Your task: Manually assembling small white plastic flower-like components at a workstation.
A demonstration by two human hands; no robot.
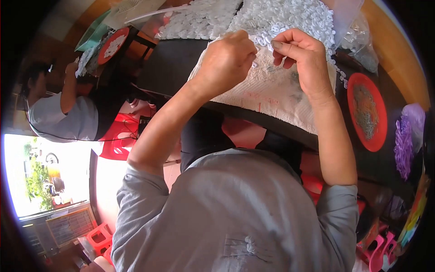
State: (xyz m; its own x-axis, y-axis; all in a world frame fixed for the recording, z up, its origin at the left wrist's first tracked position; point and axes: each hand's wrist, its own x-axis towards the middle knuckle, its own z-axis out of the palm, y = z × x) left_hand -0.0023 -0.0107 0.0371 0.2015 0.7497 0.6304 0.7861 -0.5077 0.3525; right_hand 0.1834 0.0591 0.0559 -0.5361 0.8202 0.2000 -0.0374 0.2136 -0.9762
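Note:
Both my hands are raised over a cream towel [263, 97] spread on the dark table. My left hand [229, 56] is closed with its fingers curled in; a small pale bit shows at its fingertips, too small to name. To its right, my right hand [306, 56] has thumb and forefinger pinched together, the other fingers bent below. What the pinch holds, if anything, I cannot make out. Just beyond the hands lies a big heap of small white plastic pieces [290, 18], some spilling onto the towel's far edge. Small dark metal bits [274, 69] lie scattered on the towel.
A red plate [378, 131] of small metal pieces sits on the right, with a purple bundle [403, 145] beside it. Clear plastic bags [362, 41] stand at the far right. On the left, a co-worker [68, 109] sits near another red plate [113, 45] and a green basket [93, 34].

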